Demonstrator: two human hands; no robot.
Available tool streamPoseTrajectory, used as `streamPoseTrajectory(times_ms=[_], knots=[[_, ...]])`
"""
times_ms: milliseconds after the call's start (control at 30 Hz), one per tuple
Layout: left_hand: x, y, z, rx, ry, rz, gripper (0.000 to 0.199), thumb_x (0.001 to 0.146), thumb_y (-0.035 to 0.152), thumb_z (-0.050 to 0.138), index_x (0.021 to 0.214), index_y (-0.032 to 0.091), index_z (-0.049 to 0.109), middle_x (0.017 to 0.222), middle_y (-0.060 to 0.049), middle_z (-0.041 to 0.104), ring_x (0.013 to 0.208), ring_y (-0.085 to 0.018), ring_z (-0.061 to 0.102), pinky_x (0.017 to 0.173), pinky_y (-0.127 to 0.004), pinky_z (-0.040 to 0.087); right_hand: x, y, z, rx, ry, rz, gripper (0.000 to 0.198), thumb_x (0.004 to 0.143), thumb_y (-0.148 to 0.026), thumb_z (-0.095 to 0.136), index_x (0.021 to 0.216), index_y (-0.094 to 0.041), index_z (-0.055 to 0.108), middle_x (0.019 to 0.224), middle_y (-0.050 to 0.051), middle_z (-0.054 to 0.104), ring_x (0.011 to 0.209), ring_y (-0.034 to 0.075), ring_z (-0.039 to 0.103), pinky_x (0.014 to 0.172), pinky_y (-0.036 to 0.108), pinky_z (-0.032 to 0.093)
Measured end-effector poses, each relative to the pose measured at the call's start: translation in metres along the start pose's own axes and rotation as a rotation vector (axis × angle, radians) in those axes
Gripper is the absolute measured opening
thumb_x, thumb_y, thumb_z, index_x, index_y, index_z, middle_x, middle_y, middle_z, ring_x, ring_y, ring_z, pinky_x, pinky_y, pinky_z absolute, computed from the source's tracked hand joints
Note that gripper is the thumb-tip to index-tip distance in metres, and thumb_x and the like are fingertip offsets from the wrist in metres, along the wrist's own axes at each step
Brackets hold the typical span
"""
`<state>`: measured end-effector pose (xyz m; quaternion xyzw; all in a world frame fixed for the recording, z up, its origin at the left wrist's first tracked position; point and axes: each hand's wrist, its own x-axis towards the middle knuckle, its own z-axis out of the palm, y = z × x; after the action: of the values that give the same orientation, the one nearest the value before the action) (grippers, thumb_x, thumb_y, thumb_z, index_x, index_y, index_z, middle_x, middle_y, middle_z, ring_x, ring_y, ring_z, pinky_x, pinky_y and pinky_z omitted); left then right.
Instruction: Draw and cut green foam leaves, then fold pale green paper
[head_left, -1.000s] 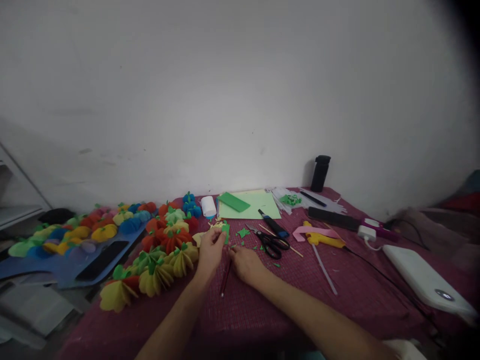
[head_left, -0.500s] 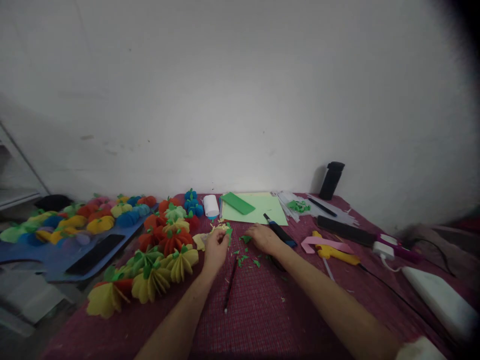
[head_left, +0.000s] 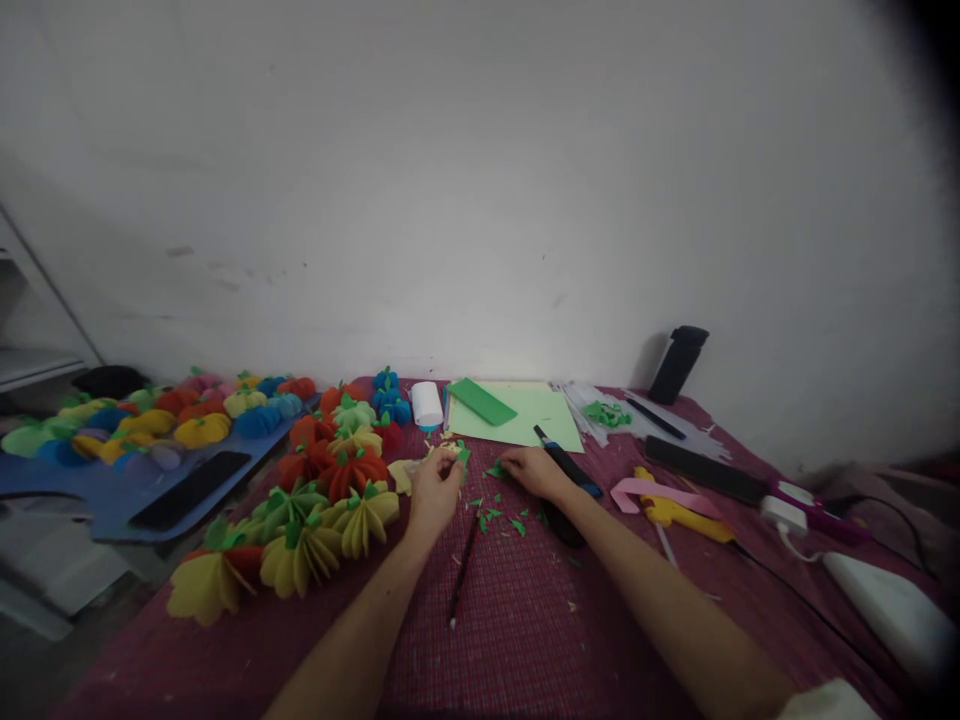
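On the table (head_left: 517, 650), clear plastic packaging (head_left: 577, 402) lies toward the wall with a cluster of small green pieces (head_left: 607, 414); whether these sit inside it or on top is hard to tell. The black bottle (head_left: 679, 365) stands upright near the wall with its cap on, so its contents are hidden. At the left, a blue board (head_left: 82, 490) bears rows of coloured paper pumpkins (head_left: 202, 430) and a dark flat slab (head_left: 191, 490).

The left hand (head_left: 436, 490) has its fingers pinched narrow on a bit of green paper (head_left: 463, 458), in front of the pale green sheets (head_left: 544, 418). The right hand (head_left: 534, 470) is beside it, fingers bent and close together at a green cutout (head_left: 496, 469); I cannot tell whether they grip it or only touch it.

A second ago the right hand was lower, near the top of the dark pencil (head_left: 464, 570), and the scissors (head_left: 561, 525) lay in plain sight. Now it has moved farther right, and its forearm covers much of the scissors. Green scraps (head_left: 517, 525) lie between the arms, too small to make out singly. The right sleeve (head_left: 829, 702) is cut off by the lower edge, and the white slab (head_left: 889, 605) at far right is blurred
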<state>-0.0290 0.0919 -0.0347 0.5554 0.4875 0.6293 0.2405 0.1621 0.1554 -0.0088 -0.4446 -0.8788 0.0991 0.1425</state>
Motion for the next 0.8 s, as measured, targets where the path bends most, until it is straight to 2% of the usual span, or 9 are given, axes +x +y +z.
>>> streamPoseTrajectory(times_ms=[100,200,400,567,800], knots=[[0.001,0.001,-0.001,0.005,0.009,-0.004,0.006,0.075,0.024,0.056,0.074,0.018,0.057,0.065,0.002,0.059,0.062,-0.014,0.055,0.061,-0.024,0.04,-0.001,0.007,-0.003,0.343,0.118,0.104,0.039,0.089,-0.036,0.033,0.082,-0.014,0.065,0.067,0.002,0.065,0.061,0.014,0.059,0.058,0.023,0.042],[0.001,0.001,-0.001,0.011,0.004,-0.014,0.007,0.073,0.025,0.056,0.072,0.018,0.058,0.063,0.002,0.058,0.06,-0.014,0.054,0.06,-0.023,0.039,-0.004,0.007,-0.009,0.665,0.18,0.176,0.039,0.085,-0.045,0.039,0.079,-0.015,0.063,0.061,0.0,0.062,0.055,0.011,0.057,0.055,0.022,0.044],[-0.002,0.004,-0.002,0.039,-0.065,-0.031,0.009,0.07,0.024,0.057,0.063,0.018,0.057,0.055,0.004,0.054,0.052,-0.013,0.049,0.052,-0.022,0.035,-0.018,-0.005,-0.015,1.122,0.156,0.256,0.028,0.069,-0.043,0.066,0.072,-0.016,0.062,0.058,-0.001,0.062,0.05,0.01,0.055,0.051,0.021,0.045],[-0.002,0.005,-0.003,0.072,-0.069,-0.036,0.01,0.07,0.025,0.056,0.063,0.018,0.057,0.055,0.004,0.054,0.054,-0.013,0.05,0.053,-0.023,0.035,-0.025,-0.007,-0.015,1.324,0.143,0.239,0.024,0.064,-0.034,0.072,0.077,-0.018,0.06,0.063,-0.003,0.059,0.057,0.011,0.058,0.055,0.022,0.047],[-0.001,0.005,-0.001,0.033,-0.072,-0.04,0.01,0.068,0.025,0.058,0.061,0.019,0.058,0.056,0.003,0.056,0.055,-0.014,0.051,0.054,-0.023,0.035,-0.046,-0.009,-0.025,1.36,0.245,0.092,0.025,0.078,-0.044,0.052,0.094,-0.025,0.056,0.065,-0.002,0.049,0.065,0.014,0.051,0.061,0.026,0.047]])
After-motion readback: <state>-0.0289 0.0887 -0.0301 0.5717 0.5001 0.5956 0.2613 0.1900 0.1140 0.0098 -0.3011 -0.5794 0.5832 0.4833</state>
